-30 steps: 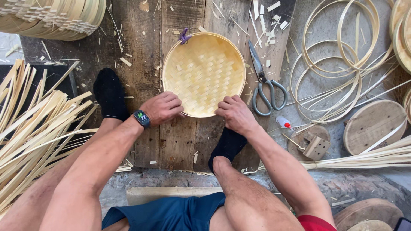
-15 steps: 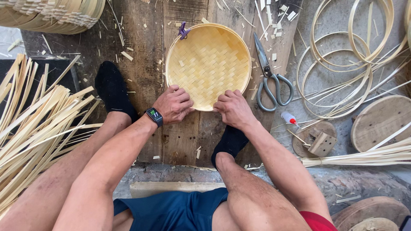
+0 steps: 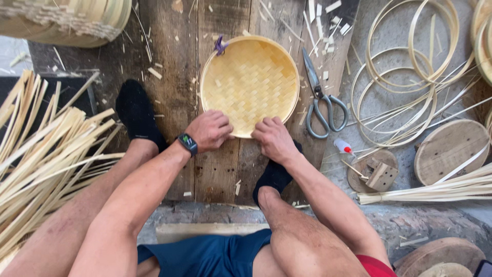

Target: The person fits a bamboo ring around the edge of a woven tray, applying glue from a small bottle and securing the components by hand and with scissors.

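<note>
A round woven bamboo tray (image 3: 249, 82) lies flat on dark wooden boards (image 3: 174, 77). A small purple clip (image 3: 220, 45) sits on its far-left rim. My left hand (image 3: 209, 130) grips the near rim with fingers curled; a dark watch is on that wrist. My right hand (image 3: 273, 138) presses on the near rim just beside it. The two hands almost touch. My feet in black socks rest on the boards, one on each side below the tray.
Grey scissors (image 3: 322, 101) lie right of the tray. Bamboo hoops (image 3: 410, 77) lie further right, with round wooden discs (image 3: 451, 151), a wooden block (image 3: 376, 173) and a small glue bottle (image 3: 344, 147). Bamboo strips (image 3: 46, 154) are piled at left. A stacked basket (image 3: 66, 20) stands top left.
Both hands have moved closer together along the tray's near rim. The view has shifted slightly, with the tray a little higher and further right in it.
</note>
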